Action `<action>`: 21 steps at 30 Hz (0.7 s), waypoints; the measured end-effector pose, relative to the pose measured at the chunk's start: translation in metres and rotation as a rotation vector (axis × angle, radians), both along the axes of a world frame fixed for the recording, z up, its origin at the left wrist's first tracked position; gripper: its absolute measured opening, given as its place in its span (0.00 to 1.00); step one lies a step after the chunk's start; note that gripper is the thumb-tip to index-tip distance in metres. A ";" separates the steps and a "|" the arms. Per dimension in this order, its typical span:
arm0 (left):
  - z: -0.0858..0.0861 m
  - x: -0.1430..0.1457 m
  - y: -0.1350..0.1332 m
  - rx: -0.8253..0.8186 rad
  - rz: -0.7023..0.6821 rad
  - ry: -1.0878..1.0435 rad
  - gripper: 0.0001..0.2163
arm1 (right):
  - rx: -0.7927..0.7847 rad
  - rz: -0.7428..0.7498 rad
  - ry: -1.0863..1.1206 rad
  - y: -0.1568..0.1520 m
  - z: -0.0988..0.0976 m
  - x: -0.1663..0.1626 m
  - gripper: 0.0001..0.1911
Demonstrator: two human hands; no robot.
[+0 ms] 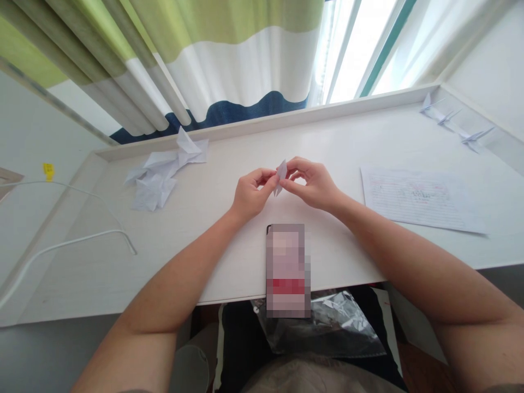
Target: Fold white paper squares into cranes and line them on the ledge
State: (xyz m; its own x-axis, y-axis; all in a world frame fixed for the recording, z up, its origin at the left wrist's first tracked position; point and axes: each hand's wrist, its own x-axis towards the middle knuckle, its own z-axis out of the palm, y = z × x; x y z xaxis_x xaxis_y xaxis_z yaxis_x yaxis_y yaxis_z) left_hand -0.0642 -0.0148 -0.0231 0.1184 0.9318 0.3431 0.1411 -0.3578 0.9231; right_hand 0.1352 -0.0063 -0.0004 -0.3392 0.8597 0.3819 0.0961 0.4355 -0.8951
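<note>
Between my two hands, above the middle of the white desk, is a small folded piece of white paper, narrow and pointed at the top, with split tips below. My left hand pinches its left side between thumb and fingers. From the right, my right hand grips it with thumb and fingertips, the fingers curled. Just nearer to me lies a phone with a blurred screen, overhanging the desk's front edge. The paper's finer folds are too small to make out.
Folded white papers lie at the back left. Several small folded paper figures stand at the far right. A written sheet is on the right. A white cable crosses the left side. Clear plastic rests on my lap.
</note>
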 end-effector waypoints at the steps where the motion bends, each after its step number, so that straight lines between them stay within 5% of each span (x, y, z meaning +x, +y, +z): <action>1: -0.001 0.001 0.001 -0.034 -0.008 -0.037 0.15 | 0.000 -0.012 0.007 0.000 -0.001 0.000 0.10; 8: 0.000 0.001 0.005 -0.173 -0.093 -0.169 0.21 | -0.006 -0.087 0.027 0.003 -0.006 -0.002 0.20; 21: 0.002 0.001 0.003 -0.240 -0.182 -0.190 0.19 | -0.031 -0.031 0.039 0.003 -0.006 0.000 0.14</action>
State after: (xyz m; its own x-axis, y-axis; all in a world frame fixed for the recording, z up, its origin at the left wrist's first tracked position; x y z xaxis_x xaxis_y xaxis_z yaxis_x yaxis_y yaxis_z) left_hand -0.0630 -0.0119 -0.0209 0.2451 0.9581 0.1483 -0.0873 -0.1306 0.9876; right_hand 0.1350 -0.0033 -0.0062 -0.2975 0.8811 0.3676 0.0738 0.4051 -0.9113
